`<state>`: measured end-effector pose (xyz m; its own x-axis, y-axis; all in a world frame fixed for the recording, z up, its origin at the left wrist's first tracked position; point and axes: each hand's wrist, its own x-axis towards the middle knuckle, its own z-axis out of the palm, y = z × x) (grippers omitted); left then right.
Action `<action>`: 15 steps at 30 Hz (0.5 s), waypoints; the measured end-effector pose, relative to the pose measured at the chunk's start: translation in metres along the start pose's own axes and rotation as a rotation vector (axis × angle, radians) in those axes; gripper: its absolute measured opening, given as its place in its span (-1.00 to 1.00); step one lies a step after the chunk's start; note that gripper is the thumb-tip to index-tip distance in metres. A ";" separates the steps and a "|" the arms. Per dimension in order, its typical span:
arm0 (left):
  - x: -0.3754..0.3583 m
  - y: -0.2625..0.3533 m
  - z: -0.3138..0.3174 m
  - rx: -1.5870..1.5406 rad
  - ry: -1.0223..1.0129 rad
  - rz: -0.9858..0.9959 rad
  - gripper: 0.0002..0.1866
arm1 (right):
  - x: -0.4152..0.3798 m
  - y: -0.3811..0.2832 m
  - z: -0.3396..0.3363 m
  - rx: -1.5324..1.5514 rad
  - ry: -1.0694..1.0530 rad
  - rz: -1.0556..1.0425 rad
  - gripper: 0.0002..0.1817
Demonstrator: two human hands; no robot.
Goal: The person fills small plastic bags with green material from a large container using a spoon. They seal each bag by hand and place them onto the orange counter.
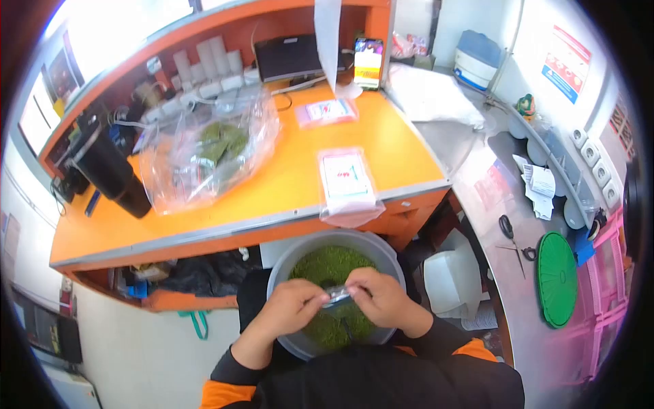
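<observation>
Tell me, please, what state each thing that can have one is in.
Left hand: pinching one end of the small plastic piece
Right hand: pinching its other end
Small plastic piece: held above the tub
Tub: open, with green material inside
Clear bag: lying on the table, mouth unclear
Phone: upright, screen lit
Monitor: screen dark
Scissors: spread open

A small, shiny piece of clear plastic (336, 295) was pinched between the fingers (313, 300), above a round grey tub (387, 255) holding fine green shreds (332, 262).
</observation>
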<state>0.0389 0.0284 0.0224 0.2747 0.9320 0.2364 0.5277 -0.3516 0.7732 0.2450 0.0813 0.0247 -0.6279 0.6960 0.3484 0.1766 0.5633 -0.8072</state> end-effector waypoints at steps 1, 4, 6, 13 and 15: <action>-0.001 0.000 0.000 -0.028 -0.033 -0.010 -0.87 | 0.001 0.000 0.001 -0.020 -0.029 -0.004 -0.91; 0.000 0.001 0.006 -0.047 -0.087 -0.008 -0.90 | 0.003 -0.003 0.005 -0.024 -0.229 0.050 -0.85; 0.001 -0.004 0.013 -0.026 -0.103 -0.013 -0.89 | -0.001 0.000 0.011 0.022 -0.191 -0.001 -0.84; 0.005 0.017 -0.020 0.159 0.245 0.015 -0.90 | 0.031 -0.011 -0.032 -0.279 0.190 -0.230 -0.91; 0.009 0.025 -0.057 0.324 0.461 0.072 -0.89 | 0.047 -0.008 -0.045 -0.494 0.309 -0.354 -0.90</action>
<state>0.0088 0.0328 0.0776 -0.0223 0.8209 0.5706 0.7601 -0.3569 0.5431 0.2483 0.1293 0.0683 -0.4790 0.4865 0.7307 0.3724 0.8664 -0.3327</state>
